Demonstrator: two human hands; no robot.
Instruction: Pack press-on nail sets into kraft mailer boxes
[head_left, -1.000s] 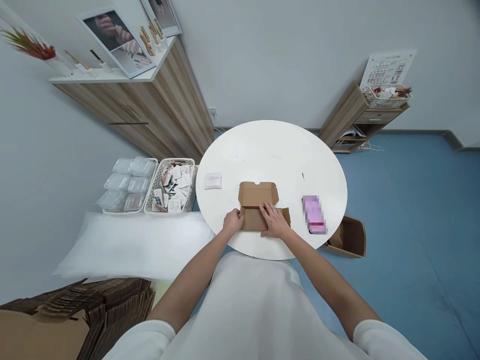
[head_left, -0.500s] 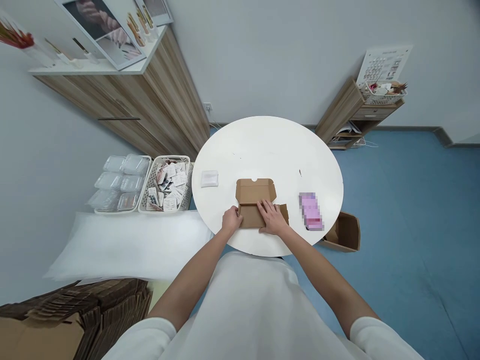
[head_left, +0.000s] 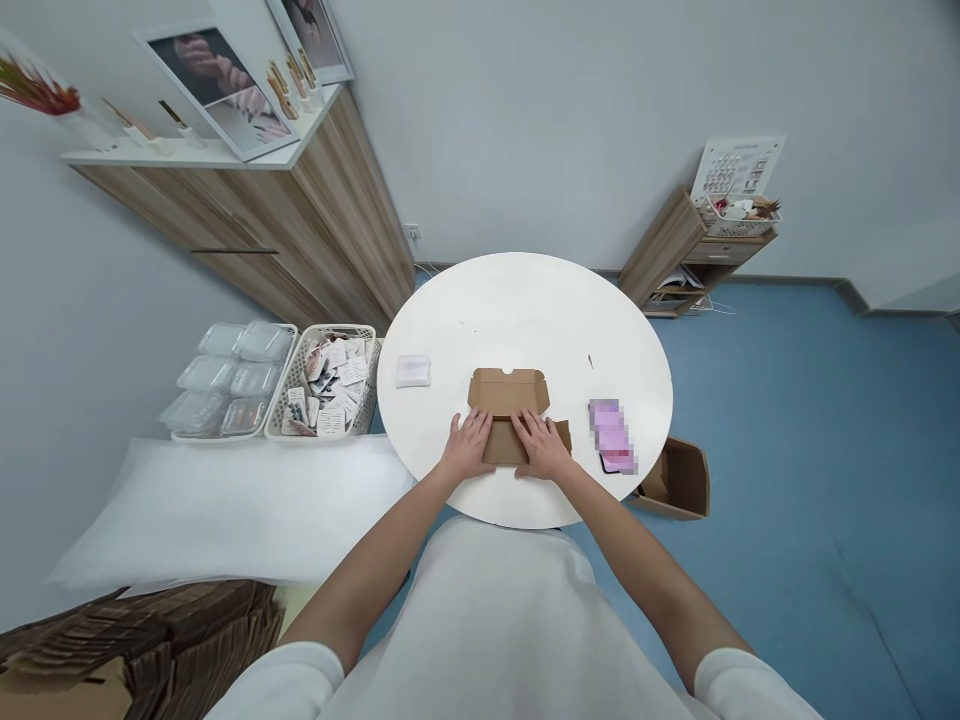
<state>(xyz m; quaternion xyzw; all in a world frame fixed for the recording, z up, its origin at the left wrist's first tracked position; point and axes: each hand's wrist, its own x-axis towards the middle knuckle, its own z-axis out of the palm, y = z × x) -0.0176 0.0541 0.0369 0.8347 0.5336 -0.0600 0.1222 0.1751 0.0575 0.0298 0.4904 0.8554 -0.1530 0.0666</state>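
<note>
Cardboard mailer box (head_left: 508, 392) lies unfolded on the table (head_left: 525, 310), long axis across us; our left hand (head_left: 466, 447) and right hand (head_left: 541, 447) press flat, fingers spread, equally near its front panel.

Plain brown cardboard box (head_left: 508, 392) on white round table (head_left: 525, 310), blue floor (head_left: 810, 420).

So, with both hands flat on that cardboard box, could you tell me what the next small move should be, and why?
Probably fold the lid flap toward the body. The left hand and right hand press flat on the near part of the cardboard box, holding it down on the white table, while the lid panel lies open on the far side.
</note>
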